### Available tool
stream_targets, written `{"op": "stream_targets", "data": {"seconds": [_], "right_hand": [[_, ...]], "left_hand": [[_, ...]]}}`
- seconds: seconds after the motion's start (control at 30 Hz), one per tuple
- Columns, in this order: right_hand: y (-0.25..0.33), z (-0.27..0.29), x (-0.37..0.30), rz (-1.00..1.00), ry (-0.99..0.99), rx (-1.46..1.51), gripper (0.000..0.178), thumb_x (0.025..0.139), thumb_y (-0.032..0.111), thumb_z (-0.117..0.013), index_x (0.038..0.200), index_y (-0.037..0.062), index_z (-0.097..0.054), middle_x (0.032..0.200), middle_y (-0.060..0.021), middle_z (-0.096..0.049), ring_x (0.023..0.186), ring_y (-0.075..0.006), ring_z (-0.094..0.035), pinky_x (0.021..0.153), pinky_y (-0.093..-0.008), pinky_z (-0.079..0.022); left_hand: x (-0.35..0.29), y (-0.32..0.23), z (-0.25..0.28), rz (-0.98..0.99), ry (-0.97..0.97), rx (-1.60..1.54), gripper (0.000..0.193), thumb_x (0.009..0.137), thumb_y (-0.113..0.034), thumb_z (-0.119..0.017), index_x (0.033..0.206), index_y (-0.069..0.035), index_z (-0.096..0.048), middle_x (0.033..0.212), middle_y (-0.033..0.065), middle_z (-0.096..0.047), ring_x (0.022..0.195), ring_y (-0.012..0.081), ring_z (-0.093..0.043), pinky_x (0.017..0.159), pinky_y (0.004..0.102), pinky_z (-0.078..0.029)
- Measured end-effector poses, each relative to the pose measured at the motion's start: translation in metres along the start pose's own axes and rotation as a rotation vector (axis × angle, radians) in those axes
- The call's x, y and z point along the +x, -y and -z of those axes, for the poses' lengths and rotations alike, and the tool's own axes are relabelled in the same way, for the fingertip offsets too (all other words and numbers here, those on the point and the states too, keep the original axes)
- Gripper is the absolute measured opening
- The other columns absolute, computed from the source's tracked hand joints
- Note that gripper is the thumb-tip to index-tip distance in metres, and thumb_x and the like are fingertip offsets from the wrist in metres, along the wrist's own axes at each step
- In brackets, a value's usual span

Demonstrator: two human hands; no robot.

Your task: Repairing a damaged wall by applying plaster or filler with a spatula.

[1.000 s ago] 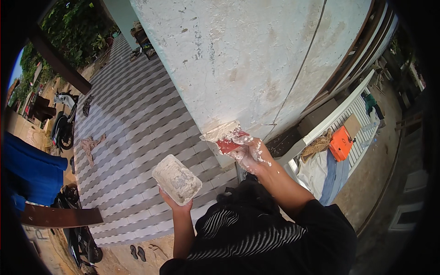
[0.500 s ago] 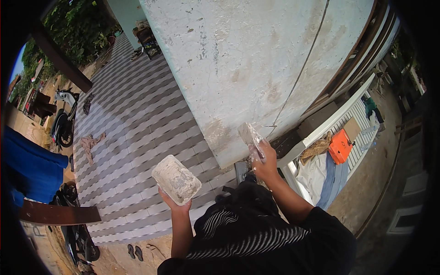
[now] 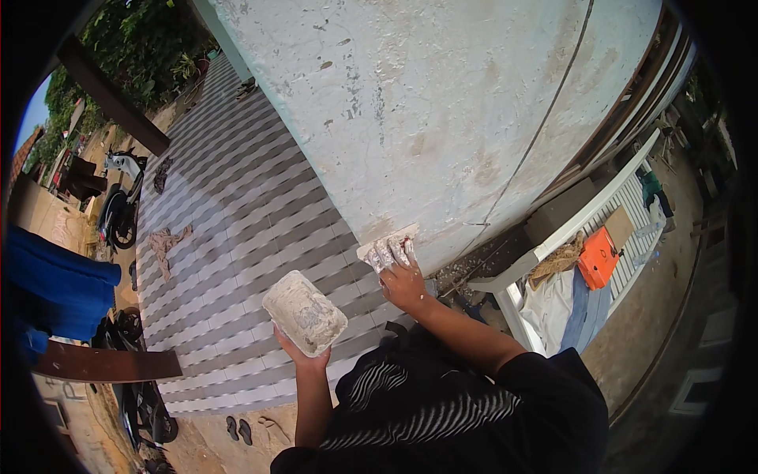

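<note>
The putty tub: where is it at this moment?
In the head view the putty tub sits left of centre, held up on the left hand over the striped tiled floor, just left of the right hand pressing a scraper against the wall.

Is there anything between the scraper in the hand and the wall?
No, nothing visible. The right hand presses the flat putty scraper straight against the white wall. The left hand holds the putty tub off to the side.

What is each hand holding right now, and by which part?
The left hand cups a putty-caked rectangular tub from underneath. The right hand presses a flat, putty-smeared scraper blade against the pale plastered wall, fingers spread over its back.
</note>
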State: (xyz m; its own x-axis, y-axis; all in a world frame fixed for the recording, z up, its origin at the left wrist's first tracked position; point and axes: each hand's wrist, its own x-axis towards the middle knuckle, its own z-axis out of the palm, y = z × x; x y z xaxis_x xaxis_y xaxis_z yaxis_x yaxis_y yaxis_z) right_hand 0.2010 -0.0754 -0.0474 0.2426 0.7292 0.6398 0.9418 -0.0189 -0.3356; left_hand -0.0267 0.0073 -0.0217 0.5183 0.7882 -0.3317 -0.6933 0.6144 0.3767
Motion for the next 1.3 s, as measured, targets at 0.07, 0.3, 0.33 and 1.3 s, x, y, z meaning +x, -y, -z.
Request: {"op": "stream_targets", "data": {"seconds": [0.07, 0.3, 0.33, 1.3], "right_hand": [[-0.008, -0.018, -0.018, -0.035, 0.092, 0.008, 0.044, 0.064, 0.007, -0.062, 0.108, 0.0047, -0.062, 0.110, -0.0142, -0.060, 0.118, -0.0337, -0.048, 0.105, -0.0570, -0.024], [-0.010, -0.024, -0.047, -0.219, 0.417, 0.124, 0.031, 0.066, 0.007, -0.061, 0.097, 0.0049, -0.063, 0.097, -0.0112, -0.062, 0.112, -0.0290, -0.053, 0.106, -0.0542, -0.024], [-0.011, -0.023, -0.050, -0.227, 0.413, 0.118, 0.031, 0.066, 0.007, -0.061, 0.097, 0.0049, -0.063, 0.097, -0.0112, -0.062, 0.112, -0.0290, -0.053, 0.106, -0.0542, -0.024], [-0.021, -0.027, -0.065, -0.115, 0.318, -0.003, 0.020, 0.073, 0.007, -0.054, 0.091, 0.0084, -0.064, 0.087, -0.0079, -0.063, 0.092, -0.0242, -0.061, 0.092, -0.0459, -0.040]], "left_hand": [[0.002, -0.001, -0.002, -0.001, 0.002, 0.016, 0.063, 0.083, -0.058, -0.042, 0.133, -0.019, -0.042, 0.128, 0.0068, -0.051, 0.114, 0.0321, -0.052, 0.092, 0.0552, -0.042], [0.018, 0.004, -0.010, 0.026, 0.003, 0.008, 0.064, 0.082, -0.059, -0.043, 0.133, -0.020, -0.042, 0.129, 0.0065, -0.051, 0.114, 0.0322, -0.051, 0.093, 0.0559, -0.041], [0.019, 0.005, -0.010, 0.043, 0.003, -0.002, 0.065, 0.082, -0.060, -0.043, 0.133, -0.020, -0.042, 0.128, 0.0066, -0.051, 0.114, 0.0323, -0.051, 0.093, 0.0561, -0.041], [-0.006, 0.004, 0.001, 0.011, 0.050, -0.004, 0.065, 0.081, -0.058, -0.044, 0.133, -0.019, -0.042, 0.126, 0.0078, -0.052, 0.114, 0.0334, -0.052, 0.093, 0.0577, -0.040]]}}
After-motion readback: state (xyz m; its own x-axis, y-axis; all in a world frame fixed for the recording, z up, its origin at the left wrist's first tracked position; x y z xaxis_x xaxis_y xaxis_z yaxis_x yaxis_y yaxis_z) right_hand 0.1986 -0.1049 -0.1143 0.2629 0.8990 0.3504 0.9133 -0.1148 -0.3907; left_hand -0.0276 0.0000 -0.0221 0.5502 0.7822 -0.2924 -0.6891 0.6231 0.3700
